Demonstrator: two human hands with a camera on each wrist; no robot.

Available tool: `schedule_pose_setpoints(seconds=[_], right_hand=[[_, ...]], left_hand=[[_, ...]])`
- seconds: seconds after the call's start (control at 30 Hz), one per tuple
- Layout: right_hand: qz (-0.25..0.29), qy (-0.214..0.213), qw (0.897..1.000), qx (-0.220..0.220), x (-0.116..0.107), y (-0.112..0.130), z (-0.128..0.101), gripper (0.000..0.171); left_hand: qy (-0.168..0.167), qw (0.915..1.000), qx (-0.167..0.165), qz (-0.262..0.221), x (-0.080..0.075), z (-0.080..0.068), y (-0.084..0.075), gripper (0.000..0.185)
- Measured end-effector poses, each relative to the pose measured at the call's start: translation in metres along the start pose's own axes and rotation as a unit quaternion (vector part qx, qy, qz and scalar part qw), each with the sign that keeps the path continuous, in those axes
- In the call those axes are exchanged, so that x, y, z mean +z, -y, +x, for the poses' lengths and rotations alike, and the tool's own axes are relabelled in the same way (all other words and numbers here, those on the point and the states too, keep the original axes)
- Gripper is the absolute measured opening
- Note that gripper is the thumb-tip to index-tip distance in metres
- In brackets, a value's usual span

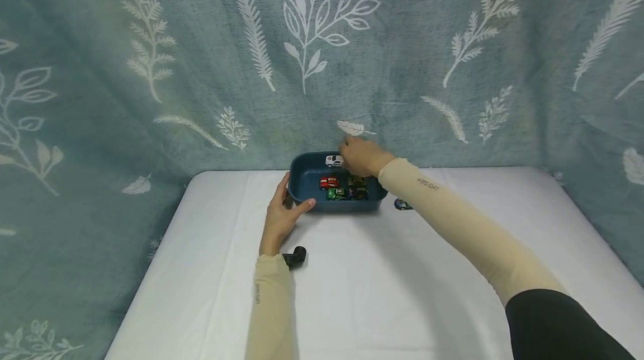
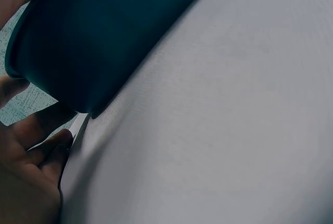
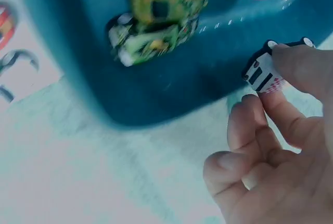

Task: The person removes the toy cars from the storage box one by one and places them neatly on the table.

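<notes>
A dark blue plastic bin [image 1: 342, 205] stands at the far edge of the table. My left hand [image 1: 280, 218] holds its near-left corner, thumb at the front rim and fingers along the left side. Above the bin's far side, my right hand [image 1: 363, 156] pinches a white toy car [image 3: 263, 75] between thumb and finger; the car is tilted in the right wrist view. Inside the bin lie a red toy car [image 1: 329, 183], a green toy car [image 1: 336, 194] and camouflage-patterned cars [image 3: 169, 0]. My right forearm partly hides another toy car [image 1: 402, 204] on the table.
White cloth covers the table [image 1: 342, 293]. Behind it hangs a blue-green curtain [image 1: 201, 69] with white leaf prints, close to the bin's far wall. A black camera mount [image 1: 296, 258] sticks out from the left wrist.
</notes>
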State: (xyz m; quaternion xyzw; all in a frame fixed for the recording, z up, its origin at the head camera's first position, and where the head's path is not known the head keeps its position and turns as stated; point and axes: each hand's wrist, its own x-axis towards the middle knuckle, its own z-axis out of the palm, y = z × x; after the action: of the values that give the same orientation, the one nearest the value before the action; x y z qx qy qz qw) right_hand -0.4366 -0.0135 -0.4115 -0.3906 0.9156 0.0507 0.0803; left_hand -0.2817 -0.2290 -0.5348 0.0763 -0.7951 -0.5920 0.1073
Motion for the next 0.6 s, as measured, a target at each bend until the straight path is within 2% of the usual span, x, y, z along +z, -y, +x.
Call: schedule_pose_setpoints(seconds=[0.17,0.33,0.5,0.6], right_hand=[[0.035,0.004,0.999,-0.020,-0.009,-0.018,-0.018,0.025],[0.055,-0.015,0.998,-0.036,-0.005,-0.041,-0.037,0.020],[0.068,-0.046,0.997,-0.014,0.009,-0.069,-0.060,0.020],[0.082,-0.054,0.995,0.015,0.015,-0.086,-0.073,0.021]], left_hand=[[0.001,1.0000,0.000,0.004,0.000,0.000,0.001,0.103],[0.001,1.0000,-0.005,0.008,-0.001,0.001,0.003,0.103],[0.008,0.9999,-0.007,0.008,0.000,0.001,0.003,0.104],[0.011,0.9999,-0.005,0.006,-0.001,0.001,0.003,0.105]])
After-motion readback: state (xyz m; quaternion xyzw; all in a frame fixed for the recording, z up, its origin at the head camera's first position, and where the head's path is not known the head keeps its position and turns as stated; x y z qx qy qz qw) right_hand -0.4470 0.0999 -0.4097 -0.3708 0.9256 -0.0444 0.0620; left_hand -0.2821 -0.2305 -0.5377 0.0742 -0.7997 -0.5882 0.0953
